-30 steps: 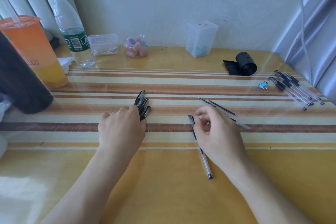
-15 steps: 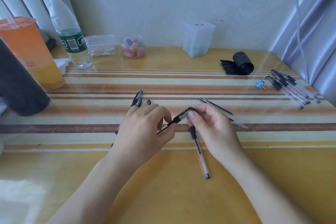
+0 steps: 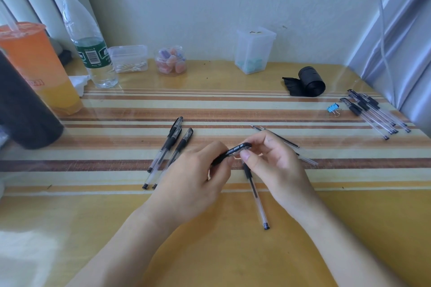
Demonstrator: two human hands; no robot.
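Held item: black-capped clear-barrelled pen [image 3: 235, 150], white print on the cap; raised just above the table at mid scene, tilted, cap end up and to the right.
Left hand [image 3: 193, 184]: fingers curled round the lower part of the held pen, which hides most of the barrel.
Right hand [image 3: 277, 165]: thumb and fingertips pinch the cap end of the same pen.
Table [image 3: 210, 251]: glossy yellow wooden top with brown and cream stripes across the middle.
Loose pen [image 3: 256, 200]: uncapped, black grip, clear barrel; lies on the table just beneath the right hand, its end pointing near.
Capped pens, left group [image 3: 168, 147]: three, side by side, just left of the left hand.
Thin black refills [image 3: 277, 137]: two, just far of the right hand.
Capped pens, right group [image 3: 373, 112]: several, bunched near the table's right edge.
Blue binder clip [image 3: 332, 108]: just left of the right group.
Black roll of plastic bags [image 3: 311, 81]: far right.
Clear square tub [image 3: 254, 51]: far centre, against the wall, teal pieces at the bottom.
Small clear jar [image 3: 171, 62]: far, pink and purple pieces inside.
Clear lidded box [image 3: 129, 59]: left of the jar, cotton swabs inside.
Clear water bottle with green label [image 3: 89, 37]: far left.
Orange drink cup [image 3: 39, 63]: far left edge.
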